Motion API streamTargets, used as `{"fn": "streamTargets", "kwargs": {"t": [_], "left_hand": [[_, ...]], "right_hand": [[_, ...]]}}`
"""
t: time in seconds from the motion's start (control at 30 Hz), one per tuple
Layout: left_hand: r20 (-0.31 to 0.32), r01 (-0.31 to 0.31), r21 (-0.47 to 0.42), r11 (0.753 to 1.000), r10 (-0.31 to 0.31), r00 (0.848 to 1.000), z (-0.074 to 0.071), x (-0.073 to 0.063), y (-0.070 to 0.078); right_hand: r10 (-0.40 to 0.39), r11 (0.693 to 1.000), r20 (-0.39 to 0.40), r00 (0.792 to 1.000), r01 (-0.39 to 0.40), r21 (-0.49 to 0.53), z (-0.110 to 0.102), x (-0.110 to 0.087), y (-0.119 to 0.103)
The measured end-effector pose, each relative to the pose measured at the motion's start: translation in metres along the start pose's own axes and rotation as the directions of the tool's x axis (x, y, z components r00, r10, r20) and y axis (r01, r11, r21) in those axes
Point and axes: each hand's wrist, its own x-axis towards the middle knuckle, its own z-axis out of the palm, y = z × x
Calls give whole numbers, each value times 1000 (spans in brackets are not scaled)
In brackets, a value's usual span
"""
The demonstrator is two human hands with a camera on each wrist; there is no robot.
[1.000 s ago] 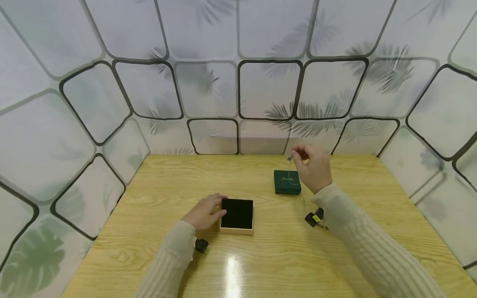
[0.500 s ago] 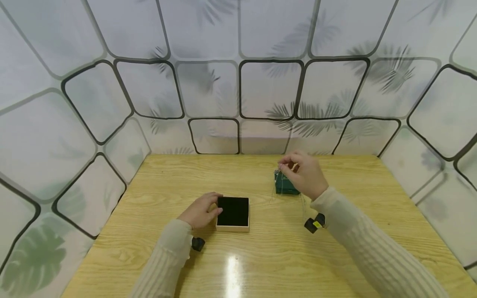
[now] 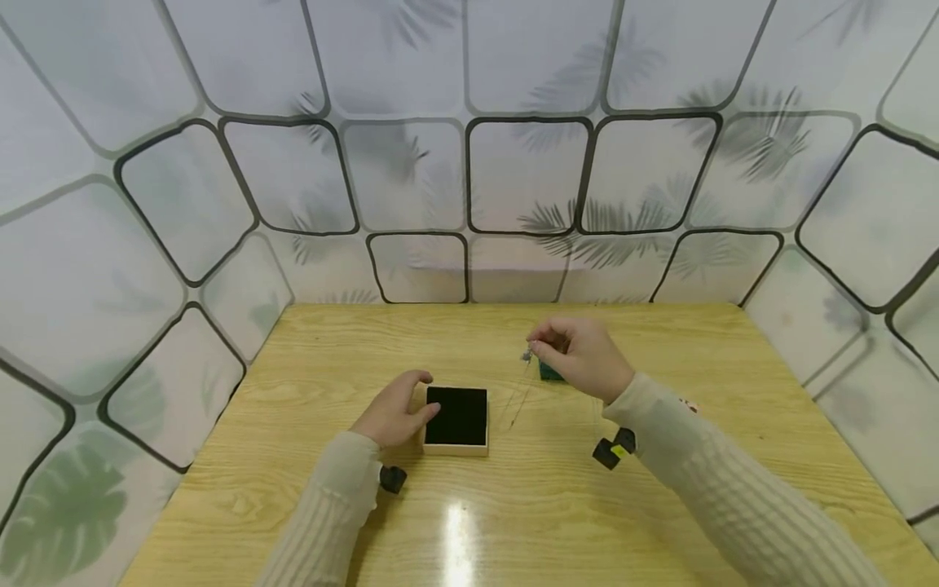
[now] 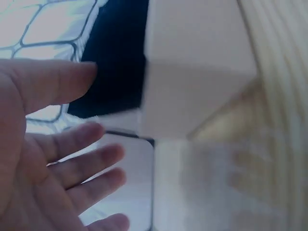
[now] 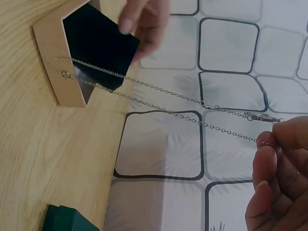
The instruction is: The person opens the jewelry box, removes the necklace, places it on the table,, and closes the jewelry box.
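Note:
My right hand [image 3: 583,355] pinches a thin silver chain necklace [image 5: 183,116] between thumb and fingertips. Two strands hang from the grip, with a small pendant [image 3: 526,356] near the fingers. To its left on the table lies an open pale box [image 3: 456,450] with a black pad [image 3: 458,416] inside. My left hand [image 3: 392,414] is spread at the box's left side, its thumb over the pad's edge. In the left wrist view the other fingers [image 4: 91,161] extend loosely beside the box. The strands' lower ends overlap the box's side in the right wrist view.
A dark green jewelry box [image 3: 550,371] sits behind my right hand, which partly hides it. A small red and white item [image 3: 688,404] shows beside the right sleeve. A patterned curtain [image 3: 528,175] encloses the wooden table [image 3: 543,505] at the back and sides.
My right hand has moved left and nearer with the necklace, from above the green box towards the pale one. The pale box has shifted slightly left, and the left fingers have lifted from its far edge.

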Motion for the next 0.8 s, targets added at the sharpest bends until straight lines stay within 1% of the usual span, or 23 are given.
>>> {"fn": "streamTargets", "kwargs": {"t": [0.07,0.1,0.17,0.27,0.33,0.4,0.43,0.47,0.5,0.53,0.6,0.67,0.7,0.8], "left_hand": [[-47,-41,20,999,42,998,0,3,9],[-71,-70,38,997,73,995,1,5,16],[-107,-147,58,987,152,983,2,11,31],[-139,-278,72,958,285,948,5,20,55],[-152,-344,71,936,351,924,7,26,69],[-161,-385,70,920,392,906,9,31,79],[-162,-395,66,916,401,902,10,33,83],[-161,-398,67,915,404,901,11,34,85],[-156,-390,67,918,396,905,12,35,86],[-148,-373,74,925,380,913,13,35,85],[-126,-320,92,943,330,936,15,34,80],[-99,-251,116,961,262,960,16,30,70],[-87,-216,129,968,228,970,16,28,64],[-63,-148,136,980,157,986,15,22,49]], "right_hand": [[3,1000,25,1000,-3,-2,4,0,-1],[3,1000,34,999,-3,-3,6,0,-1],[2,1000,56,998,-2,-5,9,1,-1],[-16,1000,82,997,18,-18,15,2,1],[-32,999,91,995,35,-25,18,2,2],[-40,999,101,994,43,-23,20,2,4],[-41,999,106,994,43,-19,21,2,5],[-39,999,112,993,41,-19,22,2,6],[-35,999,120,992,38,-21,23,2,7],[-29,999,129,991,33,-26,23,2,9],[-18,998,142,990,26,-54,24,1,11],[2,996,155,988,12,-86,25,1,13],[13,995,162,987,4,-101,25,0,13],[48,992,183,982,-25,-127,23,0,14]]}}
